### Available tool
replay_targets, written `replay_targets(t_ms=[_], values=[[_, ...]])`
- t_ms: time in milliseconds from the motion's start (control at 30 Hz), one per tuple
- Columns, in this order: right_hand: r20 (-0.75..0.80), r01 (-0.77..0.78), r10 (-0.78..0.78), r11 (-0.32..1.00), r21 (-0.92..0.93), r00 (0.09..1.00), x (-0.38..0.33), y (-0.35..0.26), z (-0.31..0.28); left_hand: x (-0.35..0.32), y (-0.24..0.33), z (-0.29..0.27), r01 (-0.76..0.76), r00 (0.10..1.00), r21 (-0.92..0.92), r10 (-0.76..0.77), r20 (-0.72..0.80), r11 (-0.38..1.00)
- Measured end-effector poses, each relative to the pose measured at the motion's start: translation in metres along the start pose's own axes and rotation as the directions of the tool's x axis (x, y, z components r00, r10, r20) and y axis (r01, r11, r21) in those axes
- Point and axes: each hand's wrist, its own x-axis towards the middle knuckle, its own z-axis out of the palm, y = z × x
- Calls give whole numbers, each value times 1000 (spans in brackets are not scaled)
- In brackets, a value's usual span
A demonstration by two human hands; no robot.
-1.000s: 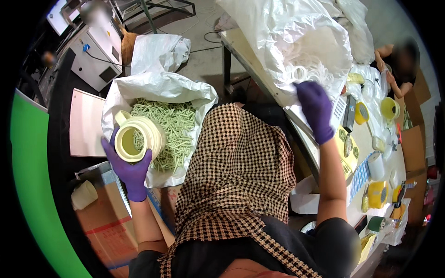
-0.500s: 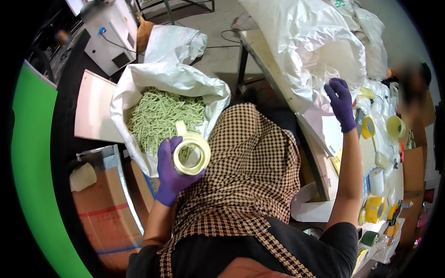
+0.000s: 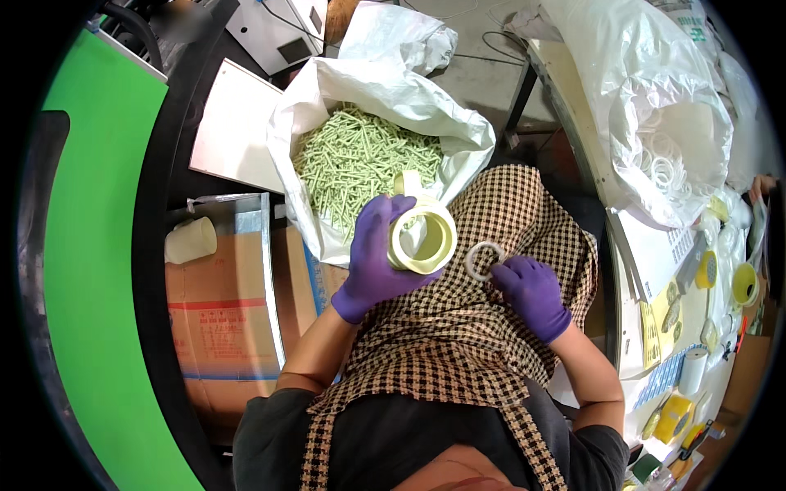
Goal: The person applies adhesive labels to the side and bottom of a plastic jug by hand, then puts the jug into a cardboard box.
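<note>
My left hand, in a purple glove, is wrapped round a pale yellow hollow plastic cup-like piece with a handle-like tab on its far side. The round opening of this piece faces up, and an inner rim shows in it. Over my lap, my right hand, also gloved in purple, pinches a thin white ring by its edge. The ring is a short way right of the yellow piece, apart from it. Just beyond my left hand, a white woven sack holds many pale green sticks.
A clear plastic bag of white rings lies open on the table at the right. Nearer along that table are papers, tape rolls and a white roll. Cardboard boxes and a pale cup are at left.
My right hand has moved from the bag of rings back over my lap, with a white ring now in its fingers. My left hand still holds the yellow piece. The whole view has shifted.
</note>
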Motion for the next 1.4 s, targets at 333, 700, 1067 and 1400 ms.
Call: replay_targets(t_ms=[333, 700, 1067, 1400], values=[[-169, -12, 93, 904, 427, 981, 22, 19, -17, 19, 18, 3, -142, 990, 177, 138, 32, 974], [-207, 103, 26, 805, 584, 978, 78, -51, -48, 28, 29, 7, -164, 986, 163, 159, 42, 973], [-37, -157, 176, 940, 303, 984, 69, -66, -22, 18, 27, 20, -215, 976, 70, 212, 46, 974], [-306, 41, 123, 877, 479, 944, 31, -47, 13, 36, 42, 44, -257, 950, 208, 208, 231, 944]])
